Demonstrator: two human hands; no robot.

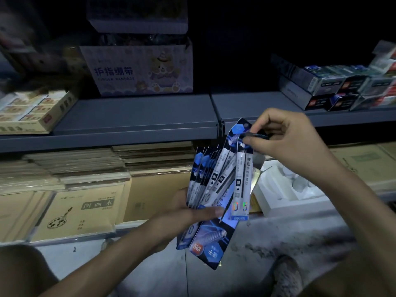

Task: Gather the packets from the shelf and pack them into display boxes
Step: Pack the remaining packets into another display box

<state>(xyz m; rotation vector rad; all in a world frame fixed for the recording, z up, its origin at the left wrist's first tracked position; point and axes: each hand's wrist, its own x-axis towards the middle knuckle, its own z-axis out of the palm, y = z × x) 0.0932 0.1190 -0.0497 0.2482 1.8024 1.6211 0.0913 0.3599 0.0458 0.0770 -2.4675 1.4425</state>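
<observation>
Left hand (pixel 192 213) sits below the front edge of the grey shelf (pixel 128 116). Its thumb lies across a fanned bunch of blue packets (pixel 211 181), the palm behind them, gripping them near their lower ends. We note the long axes run roughly upright, with the tops leaning up toward the shelf edge and spreading like a fan.

One packet (pixel 214 241), lowest in the bunch, has its print upside down. Its end points down and away from the shelf.

Right hand (pixel 285 142), just under the shelf edge, pinches the top of the front packet (pixel 242 183) between thumb and forefinger. That packet hangs near vertical, number end down.

On the shelf stands a finger-bandage carton (pixel 139 69). Below the shelf lie brown notebooks (pixel 85 211) and a white foam tray (pixel 285 194).
</observation>
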